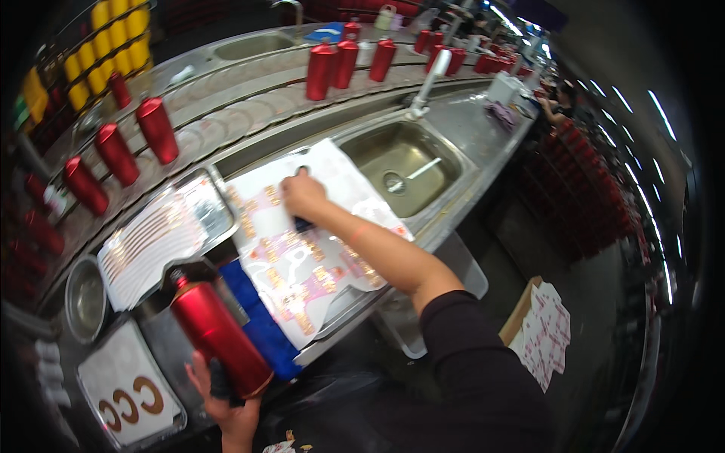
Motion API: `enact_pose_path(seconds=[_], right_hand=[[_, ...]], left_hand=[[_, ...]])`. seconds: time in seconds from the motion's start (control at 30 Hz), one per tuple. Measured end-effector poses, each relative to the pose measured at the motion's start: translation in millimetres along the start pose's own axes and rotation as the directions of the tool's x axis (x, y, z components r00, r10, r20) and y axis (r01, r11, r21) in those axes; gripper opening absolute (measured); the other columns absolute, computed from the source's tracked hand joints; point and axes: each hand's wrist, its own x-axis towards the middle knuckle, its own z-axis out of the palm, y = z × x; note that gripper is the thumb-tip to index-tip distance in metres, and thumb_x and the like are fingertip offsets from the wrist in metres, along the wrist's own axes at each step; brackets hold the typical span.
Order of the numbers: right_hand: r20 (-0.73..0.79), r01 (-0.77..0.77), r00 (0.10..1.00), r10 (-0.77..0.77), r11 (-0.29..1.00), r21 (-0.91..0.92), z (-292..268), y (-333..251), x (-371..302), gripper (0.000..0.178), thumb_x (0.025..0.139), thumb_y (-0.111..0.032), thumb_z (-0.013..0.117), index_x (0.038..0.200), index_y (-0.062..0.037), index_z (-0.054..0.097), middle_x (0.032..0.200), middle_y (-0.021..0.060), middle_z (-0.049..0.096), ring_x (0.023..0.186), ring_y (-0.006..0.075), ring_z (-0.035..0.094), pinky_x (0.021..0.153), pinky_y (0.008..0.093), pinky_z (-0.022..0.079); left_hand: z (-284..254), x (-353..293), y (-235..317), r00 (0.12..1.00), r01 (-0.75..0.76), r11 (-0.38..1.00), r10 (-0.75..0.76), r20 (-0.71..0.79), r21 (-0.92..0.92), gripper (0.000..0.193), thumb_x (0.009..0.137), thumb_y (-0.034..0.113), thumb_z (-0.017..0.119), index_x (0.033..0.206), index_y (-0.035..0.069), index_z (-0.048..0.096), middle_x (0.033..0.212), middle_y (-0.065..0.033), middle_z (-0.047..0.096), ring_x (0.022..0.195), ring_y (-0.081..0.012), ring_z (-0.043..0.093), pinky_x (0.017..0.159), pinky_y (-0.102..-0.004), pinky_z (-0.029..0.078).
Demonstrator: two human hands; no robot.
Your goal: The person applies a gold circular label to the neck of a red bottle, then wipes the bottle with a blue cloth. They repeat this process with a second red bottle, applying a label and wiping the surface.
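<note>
A shiny red metal bottle [219, 336] lies tilted, its neck toward a dark stand [198, 270]. My left hand [226, 404] grips its lower end, with a black cover on one digit. My right hand [304, 195] is closed over a printed sheet of decals [291, 260], which has gold and pink patterns on white. Dark parts show at both sides of the right fist, but what it holds is mostly hidden. Under the sheet's near left edge lies a blue cloth [260, 325].
A sink [400, 162] with a white faucet [434, 79] is beyond the sheet. At left are a stack of striped decal sheets [155, 241], a metal bowl [86, 298] and a tray with brown C-shaped pieces [132, 385]. Several red bottles [157, 130] stand along a conveyor [226, 121].
</note>
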Motion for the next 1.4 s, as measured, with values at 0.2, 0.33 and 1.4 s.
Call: enact_pose_path(seconds=[0.2,0.33,1.4], right_hand=[[-0.019,-0.085,0.996,0.089,0.985,0.152,-9.5,-22.6,3.3,0.026,0.083,-0.014,0.066,0.108,-0.0099,0.072,0.119,0.0246,0.058,0.103,0.0419,0.066,0.088,0.0468,0.055],[0.126,-0.023,0.992,0.009,0.994,0.108,-21.5,-23.2,6.8,0.033,0.081,-0.012,0.067,0.114,-0.0123,0.070,0.120,0.0247,0.057,0.104,0.0412,0.066,0.089,0.0452,0.056],[-0.047,-0.200,0.976,0.210,0.966,0.165,-4.3,2.6,29.8,0.020,0.071,-0.023,0.084,0.081,-0.0079,0.079,0.079,0.0118,0.076,0.072,0.0254,0.072,0.071,0.0357,0.057]], left_hand=[[9.6,1.3,-9.1,0.968,0.228,0.881,-0.249,0.004,-0.415,0.105,0.069,0.021,0.095,0.157,0.014,0.037,0.157,-0.0225,0.037,0.139,-0.0424,0.044,0.113,-0.0528,0.041],[12.6,-9.7,-14.4,0.987,0.156,0.909,-0.158,0.026,-0.387,0.105,0.074,0.012,0.091,0.160,0.016,0.031,0.158,-0.0123,0.038,0.138,-0.0315,0.047,0.111,-0.0459,0.047],[6.4,-2.8,-1.5,0.996,0.089,0.953,-0.082,0.036,-0.290,0.091,0.069,0.016,0.092,0.149,0.010,0.050,0.162,-0.0228,0.034,0.143,-0.0450,0.041,0.116,-0.0574,0.032]])
